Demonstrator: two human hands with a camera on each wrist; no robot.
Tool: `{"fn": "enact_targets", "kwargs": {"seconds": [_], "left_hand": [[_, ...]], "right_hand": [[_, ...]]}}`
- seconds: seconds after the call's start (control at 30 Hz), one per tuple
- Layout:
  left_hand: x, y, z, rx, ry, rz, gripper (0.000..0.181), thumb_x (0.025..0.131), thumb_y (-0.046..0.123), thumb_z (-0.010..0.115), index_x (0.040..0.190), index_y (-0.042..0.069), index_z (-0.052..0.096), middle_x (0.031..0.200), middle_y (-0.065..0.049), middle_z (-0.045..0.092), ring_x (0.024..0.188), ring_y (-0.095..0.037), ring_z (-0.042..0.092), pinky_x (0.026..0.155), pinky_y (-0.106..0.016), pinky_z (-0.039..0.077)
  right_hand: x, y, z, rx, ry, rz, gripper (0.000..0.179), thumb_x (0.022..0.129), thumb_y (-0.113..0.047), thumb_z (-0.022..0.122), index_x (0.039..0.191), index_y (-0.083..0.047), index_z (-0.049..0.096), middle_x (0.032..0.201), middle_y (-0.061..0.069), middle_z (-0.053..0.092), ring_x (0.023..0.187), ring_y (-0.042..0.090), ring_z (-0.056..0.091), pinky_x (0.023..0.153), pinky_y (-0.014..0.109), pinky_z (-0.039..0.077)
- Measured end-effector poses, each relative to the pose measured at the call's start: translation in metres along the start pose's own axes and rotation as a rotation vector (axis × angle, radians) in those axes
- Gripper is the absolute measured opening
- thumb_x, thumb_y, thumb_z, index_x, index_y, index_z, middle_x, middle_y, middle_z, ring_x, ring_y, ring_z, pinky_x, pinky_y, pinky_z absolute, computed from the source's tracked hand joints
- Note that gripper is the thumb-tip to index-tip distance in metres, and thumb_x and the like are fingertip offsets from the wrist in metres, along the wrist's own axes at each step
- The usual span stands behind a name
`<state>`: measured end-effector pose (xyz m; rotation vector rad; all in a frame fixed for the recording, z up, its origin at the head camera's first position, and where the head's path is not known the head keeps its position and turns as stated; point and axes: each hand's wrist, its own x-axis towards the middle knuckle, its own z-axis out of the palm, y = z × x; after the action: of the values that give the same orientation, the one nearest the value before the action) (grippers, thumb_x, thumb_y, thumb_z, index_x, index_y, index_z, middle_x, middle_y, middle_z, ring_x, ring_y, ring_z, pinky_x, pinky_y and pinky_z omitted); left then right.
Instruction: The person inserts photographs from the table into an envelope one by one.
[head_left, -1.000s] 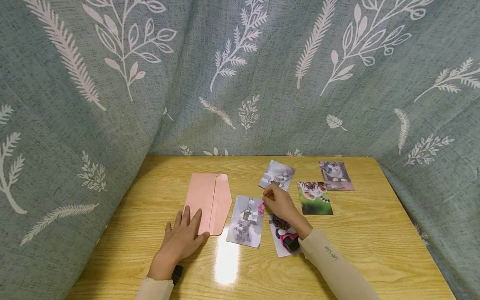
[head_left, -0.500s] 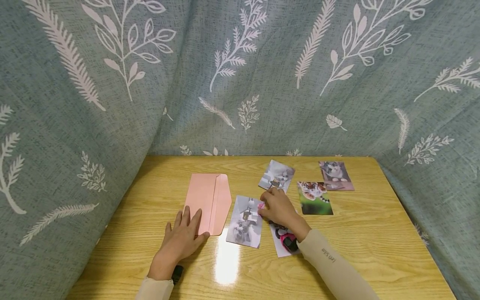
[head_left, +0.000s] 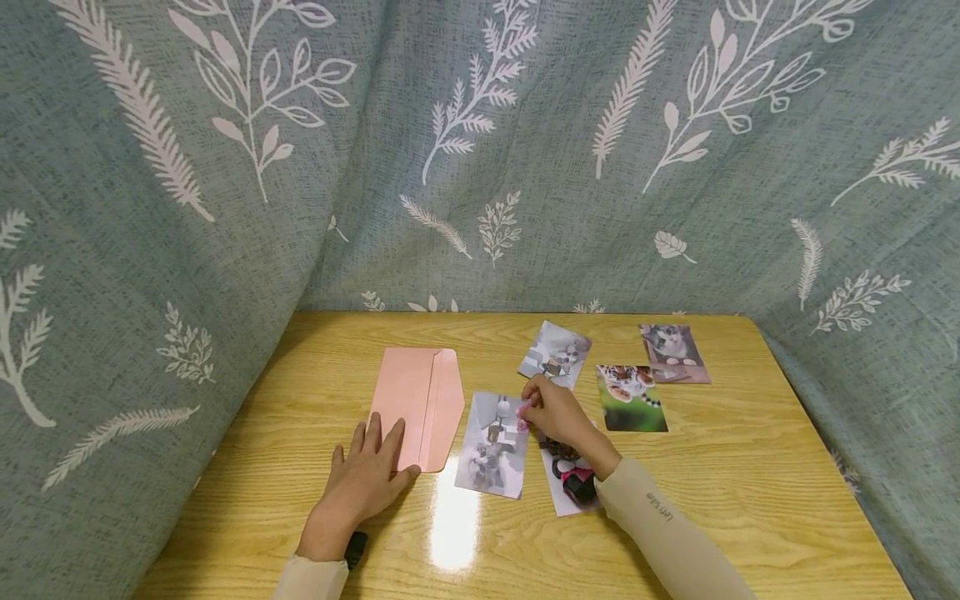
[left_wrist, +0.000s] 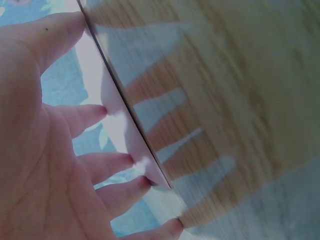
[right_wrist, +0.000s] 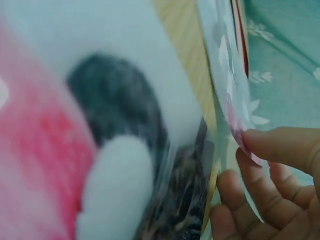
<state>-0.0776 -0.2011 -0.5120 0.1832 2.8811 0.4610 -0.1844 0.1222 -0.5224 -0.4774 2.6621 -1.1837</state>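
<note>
Head view: tiger photo lies right; right hand pinches centre photo, partly hiding near photo; left hand, fingers extended, rests on envelope, interior hidden.

A pink envelope lies flat on the desk, its long sides running away from the person, its pointed flap opened out to the right. The left hand rests spread fingers on its near left part. Just right of it lies a pale, glossy photo of a grey kitten, its pink-flowered right edge pinched between the right hand's thumb and index finger.
</note>
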Motion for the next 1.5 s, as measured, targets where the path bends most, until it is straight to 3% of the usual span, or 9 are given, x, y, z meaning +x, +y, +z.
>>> {"fn": "enact_targets", "kwargs": {"seconds": [0.27,0.5,0.77,1.5], "left_hand": [[-0.001,0.000,0.000,-0.007,-0.007,-0.003,0.077,0.099,0.049,0.058,0.160,0.012,0.027,0.161,-0.031,0.011,0.145,-0.052,0.012,0.104,-0.079,0.013],[-0.001,-0.001,0.001,-0.004,-0.001,0.002,0.077,0.099,0.049,0.058,0.160,0.012,0.027,0.161,-0.031,0.011,0.145,-0.052,0.012,0.104,-0.079,0.013],[0.000,0.000,0.000,-0.017,-0.005,-0.001,0.078,0.099,0.048,0.059,0.160,0.012,0.027,0.161,-0.031,0.011,0.145,-0.052,0.012,0.104,-0.079,0.013],[-0.001,0.001,-0.001,-0.012,-0.009,-0.007,0.078,0.099,0.049,0.059,0.160,0.012,0.027,0.161,-0.030,0.011,0.145,-0.052,0.012,0.103,-0.079,0.014]], "right_hand": [[0.004,0.006,-0.004,0.217,0.061,0.050,0.018,0.095,-0.008,0.068,0.113,-0.006,0.067,0.101,0.006,0.065,0.085,0.021,0.066,0.070,0.039,0.055],[0.010,0.007,-0.006,0.340,0.121,0.064,0.022,0.096,-0.012,0.068,0.117,-0.004,0.069,0.101,0.008,0.066,0.097,0.027,0.063,0.084,0.045,0.052],[0.022,0.002,-0.005,0.589,0.123,0.143,0.025,0.098,-0.005,0.065,0.121,0.002,0.063,0.108,0.017,0.054,0.078,0.025,0.064,0.061,0.042,0.059],[0.064,-0.018,0.024,0.637,0.106,0.185,0.027,0.096,0.001,0.061,0.123,0.007,0.060,0.102,0.017,0.059,0.071,0.022,0.064,0.057,0.038,0.059]]}}
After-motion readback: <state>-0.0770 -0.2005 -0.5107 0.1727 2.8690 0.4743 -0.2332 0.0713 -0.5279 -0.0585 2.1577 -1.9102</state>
